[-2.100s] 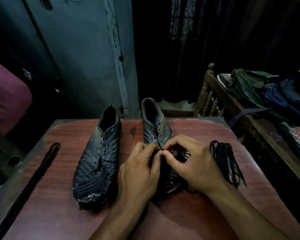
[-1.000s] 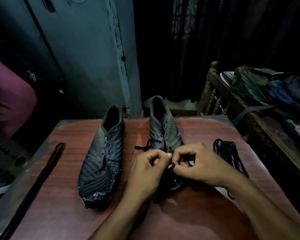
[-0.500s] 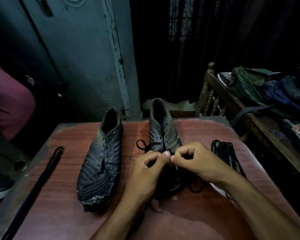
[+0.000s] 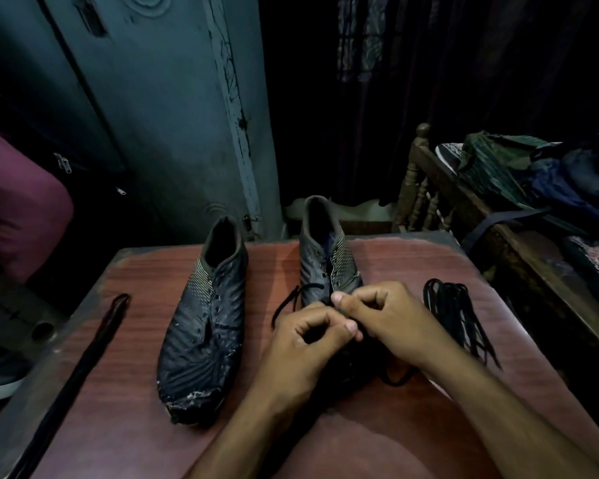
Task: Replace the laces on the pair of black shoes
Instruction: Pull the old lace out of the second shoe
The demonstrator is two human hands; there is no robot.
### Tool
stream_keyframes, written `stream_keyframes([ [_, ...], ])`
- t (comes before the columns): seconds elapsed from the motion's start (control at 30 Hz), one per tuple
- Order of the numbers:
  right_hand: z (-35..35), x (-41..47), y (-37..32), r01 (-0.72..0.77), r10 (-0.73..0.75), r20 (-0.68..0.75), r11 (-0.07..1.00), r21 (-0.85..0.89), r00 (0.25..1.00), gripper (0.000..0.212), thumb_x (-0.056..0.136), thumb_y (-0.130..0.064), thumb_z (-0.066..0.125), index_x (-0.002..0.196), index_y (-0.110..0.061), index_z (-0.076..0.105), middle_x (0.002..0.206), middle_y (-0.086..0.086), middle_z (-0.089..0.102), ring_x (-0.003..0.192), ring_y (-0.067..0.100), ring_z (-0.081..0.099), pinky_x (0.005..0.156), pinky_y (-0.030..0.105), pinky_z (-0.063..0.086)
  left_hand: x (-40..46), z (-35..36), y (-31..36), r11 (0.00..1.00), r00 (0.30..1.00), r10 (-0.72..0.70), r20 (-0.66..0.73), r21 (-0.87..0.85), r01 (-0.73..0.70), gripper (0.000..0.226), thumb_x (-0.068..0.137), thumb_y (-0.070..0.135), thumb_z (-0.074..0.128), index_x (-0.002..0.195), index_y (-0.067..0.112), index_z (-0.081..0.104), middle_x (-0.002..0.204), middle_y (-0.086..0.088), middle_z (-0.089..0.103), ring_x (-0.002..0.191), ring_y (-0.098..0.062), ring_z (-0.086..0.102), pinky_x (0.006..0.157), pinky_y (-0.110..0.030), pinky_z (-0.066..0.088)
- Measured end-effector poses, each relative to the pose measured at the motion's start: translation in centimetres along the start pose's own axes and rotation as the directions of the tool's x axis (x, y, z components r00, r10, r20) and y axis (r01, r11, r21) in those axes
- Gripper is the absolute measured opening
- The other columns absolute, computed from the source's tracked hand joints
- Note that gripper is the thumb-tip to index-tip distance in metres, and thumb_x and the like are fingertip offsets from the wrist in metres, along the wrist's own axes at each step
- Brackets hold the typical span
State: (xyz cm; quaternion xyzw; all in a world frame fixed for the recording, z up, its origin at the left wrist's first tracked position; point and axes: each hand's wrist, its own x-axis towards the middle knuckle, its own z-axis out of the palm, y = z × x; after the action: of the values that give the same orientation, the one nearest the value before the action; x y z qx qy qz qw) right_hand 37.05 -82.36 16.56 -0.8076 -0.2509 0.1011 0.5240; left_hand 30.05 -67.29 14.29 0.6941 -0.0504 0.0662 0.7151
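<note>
Your two hands meet over the forward part of the right shoe (image 4: 329, 267), which stands on the reddish bench (image 4: 146, 357) with its heel opening pointing away from you. Your left hand (image 4: 298, 344) has its fingers curled, thumb and forefinger closing a grip on the black lace (image 4: 287, 304) where it crosses the shoe's eyelets. Your right hand (image 4: 391, 323) is curled too, its thumb tip pressed against the same lace right beside your left fingers, so both grips are closed on that one lace. A free length of it loops out to the left of the shoe and lies on the bench; another dark loop shows near your right wrist.

The left shoe (image 4: 204, 326) stands just beside, parallel, toe toward you, its eyelets bare and its toe scuffed white. A bundle of black laces (image 4: 457, 312) lies on the bench to the right of your right hand, near it but apart. A long dark strap (image 4: 80, 368) lies along the bench's left edge, well apart from the shoes. Beyond the bench to the right stands a wooden rail (image 4: 419, 181) with heaped cloth (image 4: 498, 167) behind it.
</note>
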Motion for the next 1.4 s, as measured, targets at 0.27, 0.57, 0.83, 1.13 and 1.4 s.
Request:
stream_keyframes([
  [0.27,-1.5,-0.3,0.1,0.008,-0.023,0.235,0.998,0.066,0.972,0.036,0.089,-0.031,0.064,0.055,-0.021,0.058,0.055,0.005,0.051,0.055,0.011,0.043,0.057,0.028,0.033,0.4,-0.1,0.1,0.977,0.990,0.037,-0.136,0.212,-0.008,0.034,0.097,0.031,0.065,0.073,0.008,0.076,0.071,-0.005,0.059,0.069,-0.001,0.053,0.066,-0.018,0.039],
  [0.57,-1.5,-0.4,0.0,0.073,-0.086,0.243,0.995,0.065,0.966,0.045,0.096,-0.042,0.066,0.056,-0.021,0.065,0.052,-0.004,0.047,0.053,0.009,0.041,0.056,0.025,0.031,0.8,-0.1,-0.9,0.962,0.987,0.037,-0.154,0.274,0.007,0.027,0.084,0.048,0.067,0.078,0.024,0.078,0.085,-0.003,0.067,0.080,-0.016,0.066,0.074,-0.027,0.049],
  [0.83,0.0,0.0,0.0,0.007,-0.008,0.053,1.000,0.018,0.999,0.046,0.096,-0.041,0.064,0.059,-0.013,0.065,0.045,-0.006,0.045,0.044,0.006,0.037,0.048,0.025,0.028,0.3,0.0,-0.1,0.999,0.999,-0.038,-0.022,-0.023,0.038,0.017,0.068,0.033,0.073,0.065,0.017,0.070,0.075,-0.010,0.059,0.070,-0.016,0.053,0.066,-0.027,0.045],
  [1.13,-1.5,-0.3,0.0,0.024,-0.055,0.301,0.994,0.108,0.952,0.038,0.093,-0.016,0.062,0.055,-0.015,0.058,0.049,-0.004,0.046,0.047,0.003,0.036,0.051,0.017,0.029,0.6,-0.1,-0.1,0.984,0.989,0.044,-0.139,0.180,-0.019,0.035,0.095,0.027,0.069,0.070,0.004,0.069,0.069,0.005,0.060,0.067,-0.002,0.053,0.065,-0.021,0.040],
  [1.4,-1.2,-0.4,0.3,0.053,-0.078,0.251,0.993,0.105,0.965,0.050,0.095,-0.042,0.065,0.053,-0.016,0.060,0.047,-0.002,0.043,0.047,0.010,0.036,0.052,0.024,0.028,0.7,0.1,-0.7,0.947,0.982,0.069,-0.174,0.322,-0.010,0.034,0.086,0.043,0.068,0.074,0.012,0.074,0.080,-0.004,0.068,0.076,-0.020,0.066,0.071,-0.035,0.050],
])
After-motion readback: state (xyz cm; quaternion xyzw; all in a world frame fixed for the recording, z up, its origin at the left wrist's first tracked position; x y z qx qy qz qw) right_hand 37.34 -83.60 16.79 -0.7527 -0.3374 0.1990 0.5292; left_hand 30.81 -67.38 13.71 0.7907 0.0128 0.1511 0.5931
